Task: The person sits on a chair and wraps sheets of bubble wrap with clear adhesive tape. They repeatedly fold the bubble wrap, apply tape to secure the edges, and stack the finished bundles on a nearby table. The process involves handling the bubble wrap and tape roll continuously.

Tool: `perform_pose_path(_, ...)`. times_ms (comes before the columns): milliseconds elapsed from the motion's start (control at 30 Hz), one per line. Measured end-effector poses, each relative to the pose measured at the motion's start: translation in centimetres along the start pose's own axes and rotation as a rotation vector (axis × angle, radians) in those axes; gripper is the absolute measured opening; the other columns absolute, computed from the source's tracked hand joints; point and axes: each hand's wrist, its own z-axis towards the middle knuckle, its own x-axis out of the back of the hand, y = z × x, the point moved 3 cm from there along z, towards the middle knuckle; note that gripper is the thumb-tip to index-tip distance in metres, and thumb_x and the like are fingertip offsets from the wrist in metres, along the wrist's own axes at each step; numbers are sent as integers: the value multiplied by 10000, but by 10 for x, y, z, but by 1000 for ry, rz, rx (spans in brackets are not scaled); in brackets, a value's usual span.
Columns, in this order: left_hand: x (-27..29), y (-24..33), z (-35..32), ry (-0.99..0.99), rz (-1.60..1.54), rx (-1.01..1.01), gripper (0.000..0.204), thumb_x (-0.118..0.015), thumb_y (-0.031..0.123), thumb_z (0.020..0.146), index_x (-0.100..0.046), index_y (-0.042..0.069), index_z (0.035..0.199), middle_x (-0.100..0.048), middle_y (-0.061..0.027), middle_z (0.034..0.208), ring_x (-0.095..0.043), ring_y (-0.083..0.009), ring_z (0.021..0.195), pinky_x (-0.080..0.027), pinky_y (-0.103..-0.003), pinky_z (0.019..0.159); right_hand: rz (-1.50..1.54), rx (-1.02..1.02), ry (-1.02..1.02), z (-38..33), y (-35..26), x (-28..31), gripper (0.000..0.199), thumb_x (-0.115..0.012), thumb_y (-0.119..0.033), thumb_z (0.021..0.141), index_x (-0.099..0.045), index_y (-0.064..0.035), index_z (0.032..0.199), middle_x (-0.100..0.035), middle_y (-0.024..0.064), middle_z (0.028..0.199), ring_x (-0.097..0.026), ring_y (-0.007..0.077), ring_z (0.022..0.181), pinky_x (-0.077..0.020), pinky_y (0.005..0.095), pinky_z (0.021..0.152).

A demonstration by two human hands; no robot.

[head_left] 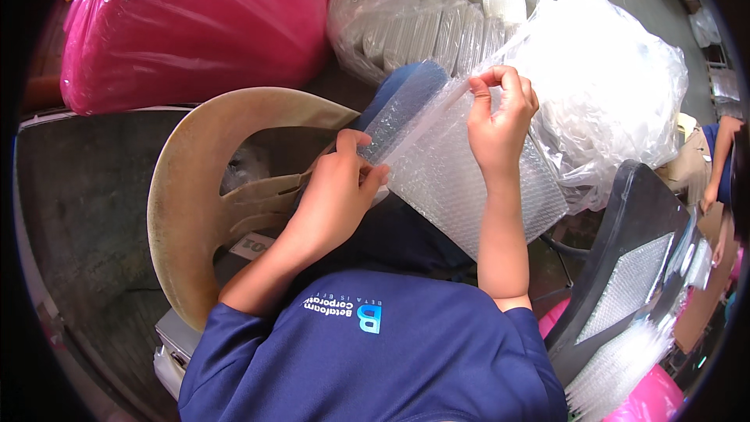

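A clear bubble wrap bag [461,180] lies across my lap, tilted, with a smooth transparent strip along its upper left edge. My right hand [500,113] pinches the far end of that strip between thumb and fingers. At the strip's near end, my left hand [344,184] has its fingers bent and closed on the edge. Between the two hands the strip runs fairly straight. Part of the bag is hidden behind my right forearm.
A beige plastic chair [183,180] stands left, a big pink bag [195,23] beyond it. Ahead, a clear plastic bag [422,27] holds stacked pouches, beside a bulging white plastic bag [609,78]. Bubble wrap pieces [629,281] rest on a dark chair [605,234]. Another person's arm [719,164] shows far right.
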Motion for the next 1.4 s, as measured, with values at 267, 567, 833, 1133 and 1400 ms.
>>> perform_pose_path(267, -7, -10, -1, 32, -70, 5, 403, -613, 168, 955, -459, -115, 1197, -711, -187, 834, -696, -200, 787, -515, -295, 728, 207, -132, -8, 2, -4, 18, 88, -629, 17, 868, -546, -3, 849, -626, 103, 708, -614, 203, 646, -484, 318, 634)
perform_pose_path(567, -9, -7, -3, 3, -101, 26, 241, -602, 179, 963, -612, -49, 1037, -707, -153, 815, -677, -159, 737, -507, -281, 668, 164, -138, -10, 3, -14, 31, 105, -645, 3, 870, -543, 1, 844, -616, 94, 704, -596, 183, 651, -481, 312, 640)
perform_pose_path(833, -11, -8, -3, -10, -83, 2, 207, -598, 166, 964, -599, -41, 956, -695, -127, 780, -659, -149, 698, -496, -283, 628, 166, -147, -15, 3, -23, 41, 113, -651, 0, 870, -544, 3, 833, -603, 85, 698, -578, 166, 640, -467, 297, 630)
perform_pose_path(1133, -17, -14, -1, 52, 19, -66, 199, -597, 161, 963, -571, -35, 953, -687, -141, 767, -658, -162, 679, -500, -297, 633, 203, -143, -42, 2, -28, 42, 115, -656, -7, 871, -544, 6, 846, -614, 93, 713, -592, 170, 653, -482, 303, 646)
perform_pose_path(1400, -9, -34, -2, -225, -301, -117, 420, -596, 242, 968, -444, -58, 1220, -644, -186, 1019, -620, -173, 743, -508, -329, 646, 154, -205, -40, 15, 21, 21, 102, -650, -14, 878, -550, 8, 878, -634, 106, 762, -608, 191, 681, -495, 321, 665)
